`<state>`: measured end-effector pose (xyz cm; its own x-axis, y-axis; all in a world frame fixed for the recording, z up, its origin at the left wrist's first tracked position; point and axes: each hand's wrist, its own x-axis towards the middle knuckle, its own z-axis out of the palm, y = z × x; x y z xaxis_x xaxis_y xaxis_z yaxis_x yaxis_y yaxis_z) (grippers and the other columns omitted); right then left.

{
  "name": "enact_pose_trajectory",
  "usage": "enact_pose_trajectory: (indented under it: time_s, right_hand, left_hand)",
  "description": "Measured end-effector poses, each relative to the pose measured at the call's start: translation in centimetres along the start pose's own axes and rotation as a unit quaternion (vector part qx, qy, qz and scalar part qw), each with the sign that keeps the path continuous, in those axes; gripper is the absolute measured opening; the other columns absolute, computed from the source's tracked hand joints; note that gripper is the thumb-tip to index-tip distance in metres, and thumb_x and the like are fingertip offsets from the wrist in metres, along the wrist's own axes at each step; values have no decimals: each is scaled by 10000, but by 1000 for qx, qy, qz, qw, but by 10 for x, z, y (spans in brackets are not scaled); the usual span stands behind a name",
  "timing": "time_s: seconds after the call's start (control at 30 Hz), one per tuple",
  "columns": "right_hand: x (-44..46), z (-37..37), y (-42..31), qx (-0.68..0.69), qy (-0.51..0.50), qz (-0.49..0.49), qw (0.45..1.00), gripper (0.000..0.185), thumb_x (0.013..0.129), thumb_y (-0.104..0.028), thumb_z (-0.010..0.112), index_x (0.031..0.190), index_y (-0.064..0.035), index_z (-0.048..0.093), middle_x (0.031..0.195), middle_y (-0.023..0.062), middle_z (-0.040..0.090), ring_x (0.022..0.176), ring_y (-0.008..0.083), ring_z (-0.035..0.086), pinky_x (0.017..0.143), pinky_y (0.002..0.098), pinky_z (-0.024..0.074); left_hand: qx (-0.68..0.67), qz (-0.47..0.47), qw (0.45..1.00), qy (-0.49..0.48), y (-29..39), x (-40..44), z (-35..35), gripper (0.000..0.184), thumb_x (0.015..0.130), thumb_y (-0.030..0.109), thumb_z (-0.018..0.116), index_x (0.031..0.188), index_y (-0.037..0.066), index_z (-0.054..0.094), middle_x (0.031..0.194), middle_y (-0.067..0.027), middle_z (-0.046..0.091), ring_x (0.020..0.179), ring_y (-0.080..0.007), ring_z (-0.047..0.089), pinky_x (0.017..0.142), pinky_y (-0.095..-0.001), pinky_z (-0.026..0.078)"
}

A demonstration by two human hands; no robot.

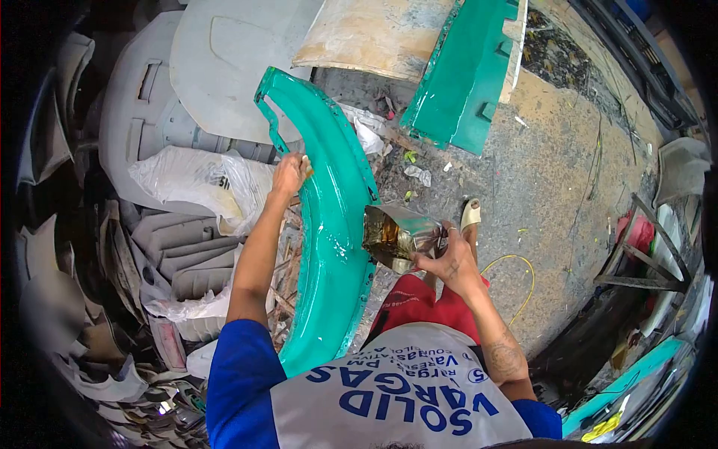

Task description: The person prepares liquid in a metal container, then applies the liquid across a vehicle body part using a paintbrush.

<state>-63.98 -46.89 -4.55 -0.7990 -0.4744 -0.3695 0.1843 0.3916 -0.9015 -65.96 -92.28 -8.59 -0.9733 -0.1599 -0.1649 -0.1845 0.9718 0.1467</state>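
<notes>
Near the center of the frame, a long curved green mold (329,187) runs from the upper middle to the lower edge, its surface glossy and wet-looking in places. The person's left hand (287,176) is at its left edge, fingers curled together and pinching a small pale tool (307,166), perhaps a brush; the exact thumb position cannot be told. The grip seems close to the working end, probably for control along the narrow rim.

Right of the mold, the right hand (452,263) grips an open metal tin (407,233), thumb on the near side and at least 1 finger on the far side, the others partly hidden. Amber liquid shows inside. The tin is just beside the mold, likely so that both hands work within easy reach.

A second green piece (464,82) is at upper right of center, a crumpled plastic bag (206,183) at left, and a yellow cord (532,277) on the floor (568,194) at right.
</notes>
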Motion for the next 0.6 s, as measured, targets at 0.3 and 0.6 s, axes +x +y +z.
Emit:
enact_pose_trajectory:
  time_s: [0.3, 0.6]
  right_hand:
    - [2, 0, -16, 13, -37, 31, 999, 803, 698, -346, 831, 1225, 151, 486, 955, 225, 676, 922, 270, 662, 829, 359, 504]
    - [-9, 15, 3, -7, -15, -15, 1000, 757, 709, -330, 819, 1197, 152, 499, 925, 207, 668, 889, 255, 655, 807, 345, 507]
  left_hand:
    - [200, 173, 962, -62, 31, -120, 34, 311, 795, 95, 570, 1081, 29, 672, 1079, -102, 599, 1033, -295, 528, 924, -449, 417]
    - [-11, 107, 984, -144, 29, -161, 22, 115, 826, 29, 623, 886, 60, 716, 869, -127, 628, 868, -317, 586, 811, -449, 468]
